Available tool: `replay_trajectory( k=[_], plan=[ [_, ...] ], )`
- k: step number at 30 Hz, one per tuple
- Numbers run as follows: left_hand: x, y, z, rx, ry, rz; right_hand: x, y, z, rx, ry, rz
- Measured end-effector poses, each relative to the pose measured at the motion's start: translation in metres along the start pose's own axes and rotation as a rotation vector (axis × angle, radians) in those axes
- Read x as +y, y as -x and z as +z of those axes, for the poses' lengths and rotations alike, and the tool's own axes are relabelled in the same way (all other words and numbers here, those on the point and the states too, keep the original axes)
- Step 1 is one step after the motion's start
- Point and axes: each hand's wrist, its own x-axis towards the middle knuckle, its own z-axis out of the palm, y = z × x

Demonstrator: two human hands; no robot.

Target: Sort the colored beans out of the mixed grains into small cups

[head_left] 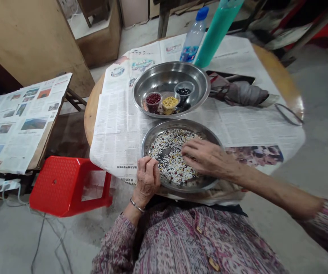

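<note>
A round steel tray (209,134) at the table's near edge holds a spread of white grains mixed with red, yellow and black beans (178,163). My left hand (148,176) is closed on the tray's left rim. Over the right part of the mix lies my right hand (205,156), its fingers bent and close together among the grains. Its fingertips are partly hidden, so what they pinch does not show. Behind the tray is a steel basin (141,85) with a cup of red beans (153,99), a cup of yellow beans (169,102) and a cup of black beans (184,91).
Newspaper (111,125) covers the round wooden table. A blue-capped bottle (194,38) and a green bottle (218,36) stand at the back. Right of the basin lies a folded umbrella (241,91). A red stool (57,186) is on the floor to the left.
</note>
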Motion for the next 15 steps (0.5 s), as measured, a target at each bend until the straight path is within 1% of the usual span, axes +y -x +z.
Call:
replay_trajectory(
  k=[4, 6, 7, 9, 11, 13, 15],
  plan=[
    [-0.001, 0.000, 0.001, 0.008, 0.015, 0.012, -0.034, -0.001, 0.002, -0.073, -0.073, -0.247],
    [-0.002, 0.000, 0.001, 0.003, 0.029, 0.011, -0.041, -0.006, 0.007, -0.120, -0.082, -0.332],
    [-0.002, 0.000, 0.001, 0.000, 0.033, 0.009, -0.039, -0.008, 0.010, -0.131, -0.074, -0.347],
    [-0.002, 0.000, 0.001, -0.008, 0.033, 0.006, -0.029, -0.010, 0.014, -0.110, -0.024, -0.327],
    [-0.002, 0.000, 0.001, -0.007, 0.030, 0.007, -0.010, -0.008, 0.015, -0.050, 0.053, -0.246],
    [-0.002, -0.001, 0.001, -0.005, 0.037, 0.009, 0.010, -0.006, 0.013, 0.008, 0.095, -0.123],
    [-0.002, -0.001, 0.001, 0.000, 0.050, 0.011, 0.024, -0.006, 0.011, 0.048, 0.094, 0.038]
  ],
)
